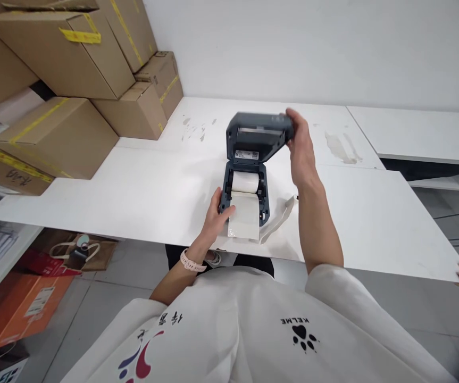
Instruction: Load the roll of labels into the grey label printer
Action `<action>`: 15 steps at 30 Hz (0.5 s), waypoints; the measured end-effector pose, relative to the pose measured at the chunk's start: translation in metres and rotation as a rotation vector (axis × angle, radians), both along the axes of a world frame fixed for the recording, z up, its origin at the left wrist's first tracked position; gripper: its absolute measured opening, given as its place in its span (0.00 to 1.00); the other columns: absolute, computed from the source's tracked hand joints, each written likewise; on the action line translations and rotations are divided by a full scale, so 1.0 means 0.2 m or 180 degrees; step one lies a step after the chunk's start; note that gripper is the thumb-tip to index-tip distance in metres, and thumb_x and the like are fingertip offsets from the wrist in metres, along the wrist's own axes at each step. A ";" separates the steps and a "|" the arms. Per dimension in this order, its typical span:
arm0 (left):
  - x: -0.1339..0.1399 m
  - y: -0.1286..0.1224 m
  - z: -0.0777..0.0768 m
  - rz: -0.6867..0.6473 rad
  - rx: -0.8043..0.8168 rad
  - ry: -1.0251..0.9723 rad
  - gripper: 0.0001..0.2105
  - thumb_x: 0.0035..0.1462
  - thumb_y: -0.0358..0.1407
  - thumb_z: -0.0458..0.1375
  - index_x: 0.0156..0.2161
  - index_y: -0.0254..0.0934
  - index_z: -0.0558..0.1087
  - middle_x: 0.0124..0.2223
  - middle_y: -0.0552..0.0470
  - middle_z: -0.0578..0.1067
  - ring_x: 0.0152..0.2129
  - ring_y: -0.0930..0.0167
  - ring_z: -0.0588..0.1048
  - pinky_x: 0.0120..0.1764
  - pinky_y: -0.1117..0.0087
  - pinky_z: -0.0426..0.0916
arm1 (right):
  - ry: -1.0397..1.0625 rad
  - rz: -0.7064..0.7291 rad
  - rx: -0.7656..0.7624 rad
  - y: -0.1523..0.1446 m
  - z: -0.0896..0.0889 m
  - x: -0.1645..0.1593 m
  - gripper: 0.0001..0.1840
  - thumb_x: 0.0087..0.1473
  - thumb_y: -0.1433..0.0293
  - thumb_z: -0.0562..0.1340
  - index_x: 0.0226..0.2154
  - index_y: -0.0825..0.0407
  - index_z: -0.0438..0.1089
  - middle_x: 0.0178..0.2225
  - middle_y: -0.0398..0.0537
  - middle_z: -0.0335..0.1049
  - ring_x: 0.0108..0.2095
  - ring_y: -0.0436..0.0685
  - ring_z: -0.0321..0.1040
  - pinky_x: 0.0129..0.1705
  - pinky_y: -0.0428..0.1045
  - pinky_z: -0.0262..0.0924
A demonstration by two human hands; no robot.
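Note:
A dark grey label printer [265, 205] stands on the white table with its lid [259, 130] tilted up. Inside the base lies a white label roll [245, 182], and a strip of labels [244, 218] runs out over the front toward me. My right hand [301, 149] grips the lid by its upper right corner. At the base's front left corner is my left hand [215, 217], its fingers along the printer's side and its thumb on the edge of the label strip. A cable or flat band [279, 221], pale and curled, lies right of the printer.
Cardboard boxes [53, 135] with yellow tape are stacked at the left back. A white wall [293, 48] stands behind the table [165, 197]. Below on the left are an orange box [25, 306] and a paper bag [101, 254]. A lower shelf [448, 183] shows at right.

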State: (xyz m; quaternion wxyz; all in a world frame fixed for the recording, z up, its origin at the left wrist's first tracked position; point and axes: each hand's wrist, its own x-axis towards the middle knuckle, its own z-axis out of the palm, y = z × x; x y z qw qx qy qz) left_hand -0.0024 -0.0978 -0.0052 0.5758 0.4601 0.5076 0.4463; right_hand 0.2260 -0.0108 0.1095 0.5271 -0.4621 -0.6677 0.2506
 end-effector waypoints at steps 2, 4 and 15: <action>-0.04 -0.02 0.00 0.0111 -0.0214 -0.0251 0.37 0.64 0.52 0.52 0.72 0.47 0.45 0.74 0.47 0.54 0.69 0.61 0.59 0.66 0.59 0.61 | 0.0015 -0.0203 0.0041 -0.17 -0.10 -0.02 0.32 0.67 0.45 0.39 0.59 0.40 0.63 0.62 0.44 0.64 0.66 0.62 0.58 0.68 0.62 0.54; -0.07 -0.03 0.00 0.0154 -0.0289 -0.0341 0.36 0.65 0.57 0.44 0.73 0.47 0.43 0.74 0.47 0.54 0.68 0.61 0.60 0.66 0.58 0.62 | -0.0063 -0.0254 -0.0085 -0.33 -0.22 -0.05 0.26 0.66 0.46 0.46 0.46 0.40 0.72 0.52 0.48 0.72 0.61 0.63 0.65 0.66 0.63 0.57; 0.02 0.02 0.06 -0.0166 -0.0241 -0.0132 0.41 0.59 0.51 0.60 0.71 0.44 0.49 0.73 0.46 0.57 0.68 0.56 0.60 0.64 0.58 0.65 | 0.0672 0.0198 -0.1829 -0.44 -0.54 -0.10 0.52 0.57 0.45 0.59 0.72 0.38 0.31 0.73 0.50 0.45 0.71 0.64 0.49 0.67 0.65 0.57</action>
